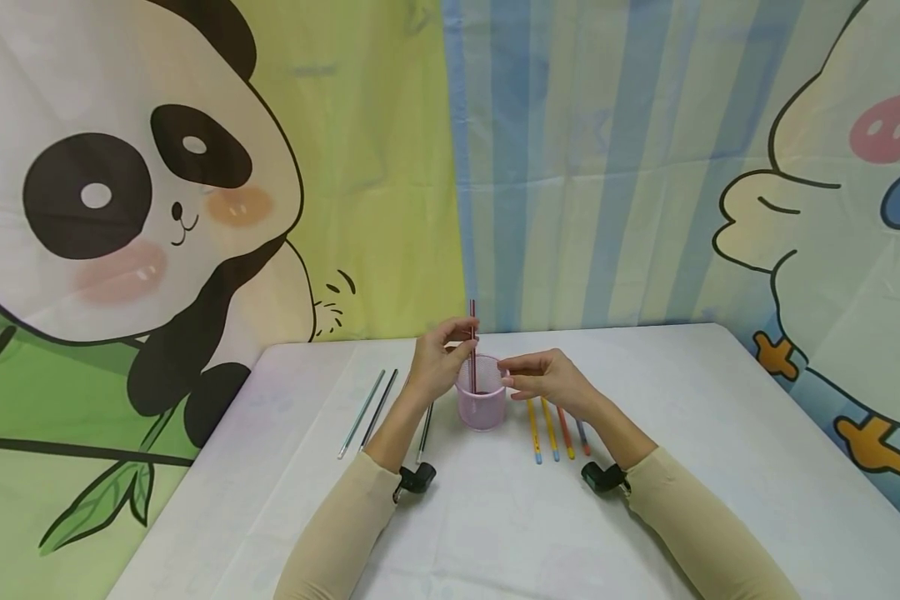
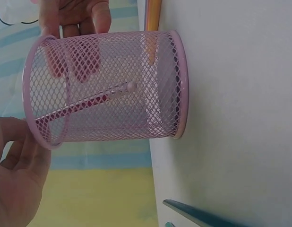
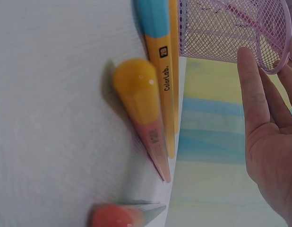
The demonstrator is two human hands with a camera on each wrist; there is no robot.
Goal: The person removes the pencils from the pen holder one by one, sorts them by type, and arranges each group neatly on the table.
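Sleeves and wrist cameras sit closest in the head view; past them the left hand (image 1: 437, 365) pinches a red pencil (image 1: 472, 346) upright, its lower end inside the pink mesh cup (image 1: 482, 406) mid-table (image 1: 720, 467). Right hand (image 1: 546, 379) has fingers nearly straight, tips on the cup rim, gripping nothing. Four coloured pencils (image 1: 557, 429) lie just right of the cup, three dark ones (image 1: 378, 410) to its left. Left wrist view: cup (image 2: 108, 90) fills the frame, pencil (image 2: 84, 105) slants inside with its tip short of the bottom; left hand (image 2: 16, 179) curls at the rim, right fingers (image 2: 82, 19) behind the mesh. Right wrist view: loose pencils (image 3: 155, 94) up close, right hand (image 3: 269, 142) flat-open beside the cup (image 3: 231, 33). Doing it well probably means keeping the cup steadied and lowering the pencil before letting go, so nothing tips.
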